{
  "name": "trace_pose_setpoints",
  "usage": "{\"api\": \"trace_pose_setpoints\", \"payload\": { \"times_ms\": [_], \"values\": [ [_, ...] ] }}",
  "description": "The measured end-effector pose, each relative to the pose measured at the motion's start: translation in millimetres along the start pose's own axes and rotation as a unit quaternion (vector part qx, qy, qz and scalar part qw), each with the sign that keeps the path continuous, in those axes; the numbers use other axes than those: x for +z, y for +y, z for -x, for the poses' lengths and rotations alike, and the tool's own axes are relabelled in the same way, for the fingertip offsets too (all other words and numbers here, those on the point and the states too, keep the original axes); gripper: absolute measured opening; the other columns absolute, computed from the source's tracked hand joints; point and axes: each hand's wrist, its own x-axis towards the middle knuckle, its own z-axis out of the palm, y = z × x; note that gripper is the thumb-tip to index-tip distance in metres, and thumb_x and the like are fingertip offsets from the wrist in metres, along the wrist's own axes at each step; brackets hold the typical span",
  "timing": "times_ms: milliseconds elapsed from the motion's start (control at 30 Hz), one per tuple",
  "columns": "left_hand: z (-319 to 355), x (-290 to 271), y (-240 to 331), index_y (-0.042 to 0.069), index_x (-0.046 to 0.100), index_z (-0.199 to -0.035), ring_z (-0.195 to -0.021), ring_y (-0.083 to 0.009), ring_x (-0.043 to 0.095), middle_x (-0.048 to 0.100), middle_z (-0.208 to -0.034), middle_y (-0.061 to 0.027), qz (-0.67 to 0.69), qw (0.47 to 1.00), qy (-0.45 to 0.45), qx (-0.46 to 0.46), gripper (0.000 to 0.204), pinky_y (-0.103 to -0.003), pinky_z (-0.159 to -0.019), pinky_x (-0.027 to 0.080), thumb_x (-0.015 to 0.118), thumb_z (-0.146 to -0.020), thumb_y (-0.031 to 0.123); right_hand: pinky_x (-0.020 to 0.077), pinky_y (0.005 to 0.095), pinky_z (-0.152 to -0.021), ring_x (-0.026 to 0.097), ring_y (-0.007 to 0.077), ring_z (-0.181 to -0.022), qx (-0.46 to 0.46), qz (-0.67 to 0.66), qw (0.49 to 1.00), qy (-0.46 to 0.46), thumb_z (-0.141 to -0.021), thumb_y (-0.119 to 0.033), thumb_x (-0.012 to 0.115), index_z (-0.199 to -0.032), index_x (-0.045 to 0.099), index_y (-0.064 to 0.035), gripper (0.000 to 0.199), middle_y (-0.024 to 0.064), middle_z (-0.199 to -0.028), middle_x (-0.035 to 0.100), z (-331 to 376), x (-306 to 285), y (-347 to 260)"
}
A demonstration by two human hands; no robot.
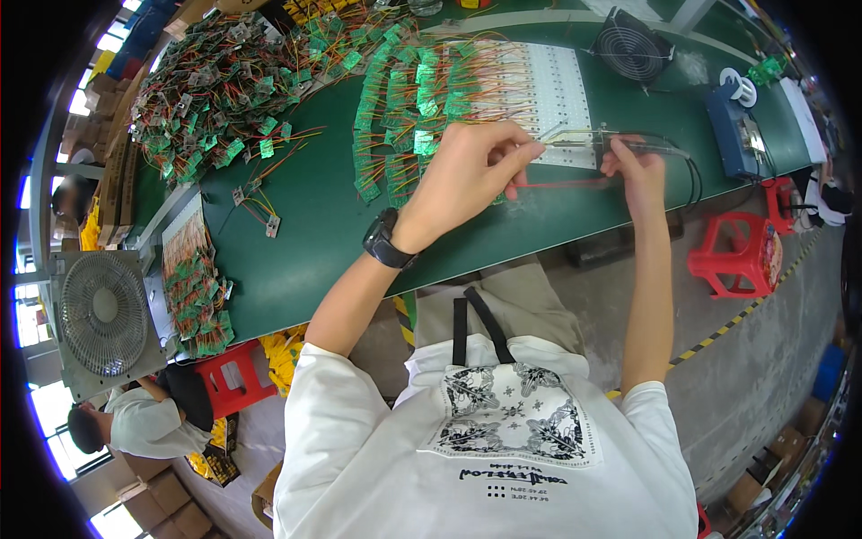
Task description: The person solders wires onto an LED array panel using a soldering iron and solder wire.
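Observation:
At the table's front edge, my left hand (471, 171), with a black watch on the wrist, is closed in a pinch on the end of a thin, bent, pale wire (566, 133). To its right, my right hand (636, 171) is closed around a slim tool with black cables (660, 144), which looks like a soldering iron. A red strand (570, 185) stretches between the two hands. Just beyond them lies a white perforated board (557, 81), with rows of small green circuit boards (426, 99) and orange-red wires along its left.
A tangled heap of wired boards (220, 90) covers the back left, and another wired bundle (197, 296) lies at the left edge. A black fan (631, 49) and a blue box (738, 121) with a white spool stand right. Red stools (736, 256) and a seated person (148, 418) are beyond the table.

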Motion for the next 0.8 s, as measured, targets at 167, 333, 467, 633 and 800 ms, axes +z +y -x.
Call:
{"api": "trace_pose_setpoints", "payload": {
  "times_ms": [167, 333, 467, 633, 800],
  "values": [
    [-13, 11, -46, -0.007, 0.062, -0.1, -0.068, -0.0235, 0.067, 0.068, -0.079, -0.0139, -0.06, 0.995, 0.0, 0.077, 0.016, -0.033, -0.065, 0.053, 0.053, -0.092, 0.003, 0.0464, 0.0238, -0.056, 0.062, 0.0145, -0.061, -0.02, 0.014, 1.0, -0.001, -0.088, -0.007, 0.066, -0.101, 0.063, 0.005, 0.018, 0.0102, -0.076, 0.065, 3, 4, 4],
    [-12, 27, -58, -0.004, 0.064, -0.095, -0.072, -0.0367, 0.063, 0.066, -0.079, -0.0174, -0.209, 0.967, 0.06, 0.131, 0.016, -0.043, -0.067, 0.049, 0.055, -0.09, 0.009, 0.0465, 0.0242, -0.057, 0.062, 0.0151, -0.061, -0.022, 0.029, 0.999, -0.003, -0.088, -0.007, 0.066, -0.103, 0.062, 0.0055, 0.02, 0.0101, -0.076, 0.064, 3, 2, 6],
    [-7, 33, -57, 0.0, 0.067, -0.087, -0.074, -0.0379, 0.062, 0.066, -0.079, -0.0178, -0.254, 0.96, 0.041, 0.107, 0.013, -0.045, -0.067, 0.05, 0.059, -0.087, 0.01, 0.0466, 0.0245, -0.057, 0.062, 0.0155, -0.061, -0.025, 0.039, 0.999, -0.002, -0.088, -0.006, 0.065, -0.104, 0.062, 0.0057, 0.02, 0.0103, -0.077, 0.064, 4, 2, 6],
    [-11, 38, -76, 0.003, 0.069, -0.087, -0.067, -0.0339, 0.063, 0.066, -0.08, -0.0126, -0.292, 0.942, 0.095, 0.134, 0.012, -0.041, -0.061, 0.051, 0.065, -0.085, 0.013, 0.048, 0.0255, -0.058, 0.063, 0.0169, -0.063, -0.03, 0.035, 0.999, -0.009, -0.088, -0.005, 0.066, -0.105, 0.061, 0.0066, 0.021, 0.0115, -0.078, 0.065, 5, 5, 4],
    [-13, 43, -93, 0.007, 0.072, -0.09, -0.059, -0.0254, 0.062, 0.064, -0.082, -0.006, -0.253, 0.937, 0.17, 0.17, 0.011, -0.034, -0.054, 0.05, 0.07, -0.081, 0.013, 0.049, 0.0261, -0.059, 0.064, 0.0179, -0.064, -0.017, 0.048, 0.999, -0.011, -0.087, -0.003, 0.066, -0.105, 0.061, 0.0077, 0.022, 0.0129, -0.079, 0.065, 7, 2, 4]
  ]
}}
